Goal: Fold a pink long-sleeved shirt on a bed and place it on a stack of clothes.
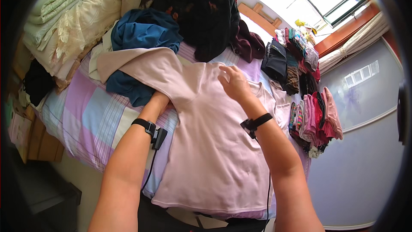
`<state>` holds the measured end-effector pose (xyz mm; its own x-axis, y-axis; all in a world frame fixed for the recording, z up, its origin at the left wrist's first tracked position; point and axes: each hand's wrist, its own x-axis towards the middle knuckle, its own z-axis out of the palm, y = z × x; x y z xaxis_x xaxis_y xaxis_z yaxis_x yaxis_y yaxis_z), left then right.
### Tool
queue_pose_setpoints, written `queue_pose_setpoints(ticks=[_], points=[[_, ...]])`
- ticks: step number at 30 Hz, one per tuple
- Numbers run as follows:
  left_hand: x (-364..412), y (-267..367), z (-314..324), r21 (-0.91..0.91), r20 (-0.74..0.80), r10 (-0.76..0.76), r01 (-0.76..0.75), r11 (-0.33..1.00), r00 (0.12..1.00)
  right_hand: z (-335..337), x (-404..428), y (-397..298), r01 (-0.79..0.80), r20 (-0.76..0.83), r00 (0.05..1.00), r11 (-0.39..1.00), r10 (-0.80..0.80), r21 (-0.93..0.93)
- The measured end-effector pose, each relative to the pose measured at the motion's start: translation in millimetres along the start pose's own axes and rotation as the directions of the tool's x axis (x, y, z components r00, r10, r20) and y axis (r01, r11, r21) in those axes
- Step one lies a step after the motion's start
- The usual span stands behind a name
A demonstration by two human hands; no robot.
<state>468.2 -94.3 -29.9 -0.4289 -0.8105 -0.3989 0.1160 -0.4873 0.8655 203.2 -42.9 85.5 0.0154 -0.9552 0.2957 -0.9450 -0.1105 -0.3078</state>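
A pale pink long-sleeved top [212, 141] lies spread on the bed, its hem towards me and one sleeve stretched to the upper left. My left hand [163, 103] reaches under that sleeve near the armpit; its fingers are mostly hidden by the cloth, so its grip does not show. Over the neckline, at the right shoulder, is my right hand [234, 82], fingers apart and slightly bent, holding nothing. Each wrist wears a black strap with a small device and a cable. Blue cloth [145, 32] lies behind and under the sleeve.
Black clothes [202, 16] are heaped at the back beside a maroon garment [249, 42]. Folded quilts [80, 22] stand at the upper left. Stacks of folded clothes [312, 116] line the bed's right side. A checked sheet [87, 116] covers the bed; a wooden drawer unit [43, 141] is left.
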Motion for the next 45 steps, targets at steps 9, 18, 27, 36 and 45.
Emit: queue_pose_setpoints(ticks=[9, 18, 27, 36, 45], points=[[-23.7, -3.9, -0.6, -0.14, 0.017, 0.008, -0.006, 0.99, 1.0, 68.4, -21.3, -4.4, -0.129, 0.191, 0.97, 0.985, 0.15, -0.115], [-41.6, 42.4, -59.7, -0.664, -0.2, 0.388, -0.415, 0.622, 0.9, 74.1, -23.4, -9.2, -0.138, 0.068, 0.988, 0.99, 0.14, -0.035], [-96.2, 98.7, -122.6, -0.655, -0.512, 0.369, -0.63, 0.416, 0.776, 71.5, -30.2, -2.6, -0.129, 0.043, 0.991, 0.991, 0.13, -0.02], [-131.4, 68.3, -188.6, -0.365, -0.672, 0.277, -0.633, 0.683, 0.687, 67.9, -13.6, -12.3, -0.184, 0.129, 0.973, 0.98, 0.193, -0.079], [-143.6, 105.5, -167.5, -0.049, -0.596, 0.408, -0.539, 0.841, 0.691, 64.3, -0.3, -17.1, -0.243, 0.12, 0.96, 0.965, 0.253, -0.097]])
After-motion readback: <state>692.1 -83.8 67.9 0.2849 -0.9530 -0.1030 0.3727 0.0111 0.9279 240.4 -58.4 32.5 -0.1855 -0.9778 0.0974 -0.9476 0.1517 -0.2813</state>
